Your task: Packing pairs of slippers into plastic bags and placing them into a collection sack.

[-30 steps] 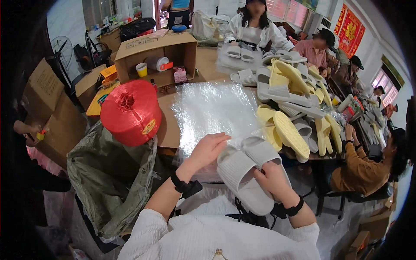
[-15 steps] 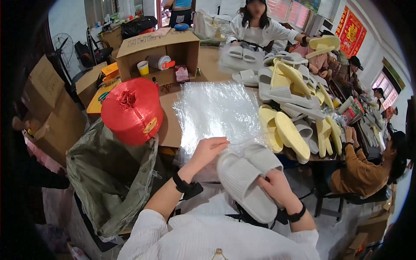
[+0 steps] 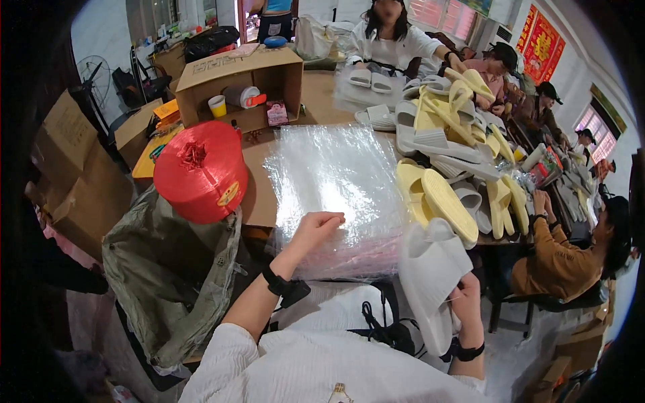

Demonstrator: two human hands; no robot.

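Looks like the bagging step: the left hand [image 3: 321, 227] pinches the top clear plastic bag [image 3: 336, 195] off the stack on the desk [image 3: 259, 201], fingers nearly closed. The right hand [image 3: 463, 299] is wrapped around a pair of pale grey slippers [image 3: 430, 282] off the desk's near edge, so I'd guess the next move needs that bag peeled open enough to slide them in

Brown table [image 3: 321, 101], bright windows [image 3: 443, 12] at back, white walls.
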